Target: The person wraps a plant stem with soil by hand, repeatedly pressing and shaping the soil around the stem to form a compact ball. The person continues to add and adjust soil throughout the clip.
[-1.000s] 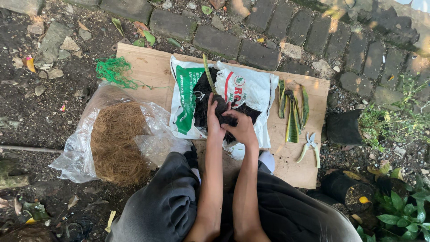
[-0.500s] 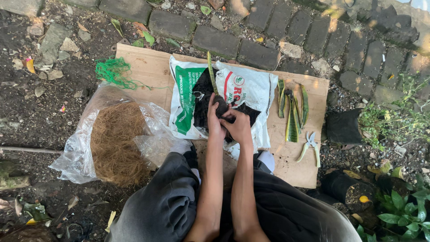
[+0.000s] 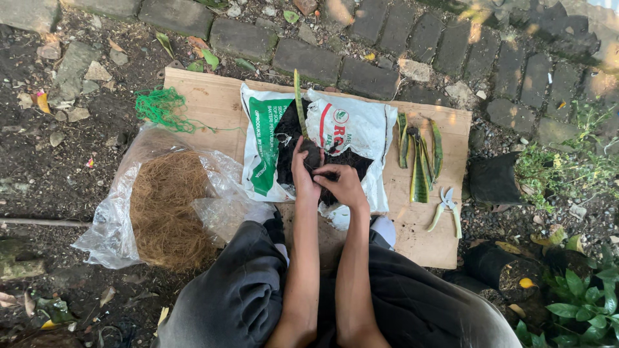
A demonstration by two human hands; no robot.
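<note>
Fingers of my left hand [image 3: 304, 173] are wrapped around a dark ball of soil [image 3: 313, 153] at the base of a long green leaf cutting [image 3: 299, 103], which stands upright out of the clump. My right hand [image 3: 342, 183] sits just beside it, fingertips curled in against the same clump, pressing on it from the side. Both hands hover over a white plastic bag [image 3: 351, 125] slit open to show black soil inside; I see a broad green panel down its left side and a red mark with a small round green emblem near the middle. That bag lies on a sheet of cardboard [image 3: 213, 103] spread across the dirt, below a row of dark bricks [image 3: 309, 61]. To the left, a clear plastic bag [image 3: 113, 225] holds a heap of brown coconut fibre [image 3: 167, 209], half on the cardboard. A tangle of green netting [image 3: 158, 106] rests at the sheet's upper left corner. On the right, several more leaf cuttings [image 3: 422, 158] lie side by side, with pale-handled pruning shears [image 3: 445, 207] just below them and a black grow bag [image 3: 493, 180] off the edge.
</note>
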